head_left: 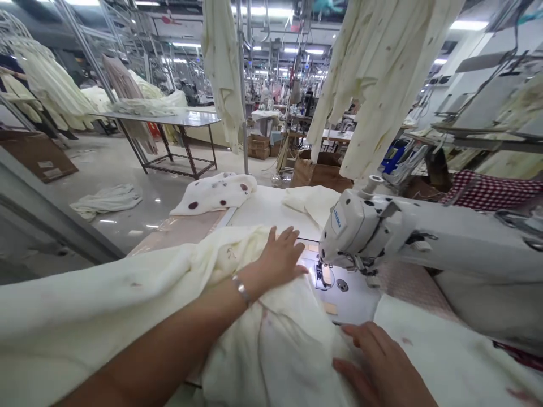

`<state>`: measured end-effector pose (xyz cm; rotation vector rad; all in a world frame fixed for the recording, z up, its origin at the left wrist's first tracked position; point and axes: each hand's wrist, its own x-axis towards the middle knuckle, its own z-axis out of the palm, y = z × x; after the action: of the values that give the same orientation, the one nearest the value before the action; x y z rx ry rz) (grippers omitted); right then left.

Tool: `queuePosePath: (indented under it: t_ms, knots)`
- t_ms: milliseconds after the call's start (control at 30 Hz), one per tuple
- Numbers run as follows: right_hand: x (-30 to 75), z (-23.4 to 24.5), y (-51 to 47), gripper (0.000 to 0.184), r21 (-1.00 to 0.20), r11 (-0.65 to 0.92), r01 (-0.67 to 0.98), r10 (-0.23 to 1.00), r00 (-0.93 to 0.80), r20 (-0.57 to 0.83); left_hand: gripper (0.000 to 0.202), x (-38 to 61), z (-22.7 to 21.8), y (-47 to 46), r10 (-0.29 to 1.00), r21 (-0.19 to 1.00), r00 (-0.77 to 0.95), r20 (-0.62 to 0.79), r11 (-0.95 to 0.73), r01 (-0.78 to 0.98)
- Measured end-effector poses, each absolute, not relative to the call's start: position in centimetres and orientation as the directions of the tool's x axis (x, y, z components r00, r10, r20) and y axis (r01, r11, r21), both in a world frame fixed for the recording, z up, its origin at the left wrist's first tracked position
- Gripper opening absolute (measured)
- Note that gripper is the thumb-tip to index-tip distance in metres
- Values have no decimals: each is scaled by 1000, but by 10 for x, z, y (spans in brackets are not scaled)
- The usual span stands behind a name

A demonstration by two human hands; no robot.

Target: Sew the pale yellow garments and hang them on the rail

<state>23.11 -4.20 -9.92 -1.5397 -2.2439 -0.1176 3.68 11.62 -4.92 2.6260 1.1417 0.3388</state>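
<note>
- The left hand (278,260) lies open, palm flat on the cream fabric (127,299), at 9 o'clock of the sewing machine (382,232) presser foot (321,274), apparently to keep the cloth smooth.
- The right hand (382,362), also open with loose fingers, rests on the same fabric at 5 o'clock of the foot, likely steadying the near edge.
- The fabric's bulk trails over the worktop (263,212) toward 8 o'clock, away from the machine.

You have one readable mark in front of you: the blue brand lettering (336,219) on the head of the sewing machine (424,240), right of centre in the frame. It reads JUKI (slanted up the white casing). The paper labels (45,165) on the cardboard sheet (25,150) at the left edge are too small to read.
</note>
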Motion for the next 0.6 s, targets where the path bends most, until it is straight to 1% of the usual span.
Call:
queuePosePath:
  t_ms: [67,100,133,233,267,300,333,367,433,467,500,533,600]
  knots:
    - [236,-108,-40,37,-163,342,926,898,-271,346,13,34,-41,133,711,369,698,84,-673,641]
    - [239,-109,-39,40,-162,341,926,901,-272,339,12,30,-35,135,698,397,712,70,-675,622]
    - [244,-109,-38,38,-154,344,926,897,-277,344,13,24,-27,131,691,425,720,64,-672,607]
    - [257,-98,-40,16,-91,365,927,855,-294,428,19,-4,-6,96,636,540,770,61,-669,510]
    - [260,-93,-44,15,-82,366,927,840,-292,458,21,-14,-2,79,598,558,799,65,-686,467]
    - [261,-88,-48,15,-84,380,921,825,-296,481,22,-24,0,61,552,542,830,77,-722,430]
    - [260,-85,-53,13,-94,397,913,813,-302,498,20,-32,-1,43,504,469,859,92,-783,409]
    - [258,-83,-57,14,-100,414,905,801,-310,512,16,-38,-4,26,457,347,882,113,-850,396]
    - [251,-84,-65,32,-77,440,895,783,-340,520,10,-44,-16,-3,373,40,912,171,-928,371]
    - [247,-86,-67,39,-61,437,897,785,-347,513,11,-44,-24,-14,338,-68,920,196,-932,357]
    - [244,-89,-69,41,-51,428,902,793,-348,500,14,-44,-31,-25,317,-124,921,226,-929,350]
    - [242,-91,-70,40,-55,422,905,804,-346,484,16,-44,-36,-34,313,-130,915,256,-926,353]
    - [241,-94,-71,38,-107,454,884,813,-362,455,16,-45,-44,-48,340,-49,900,273,-929,366]
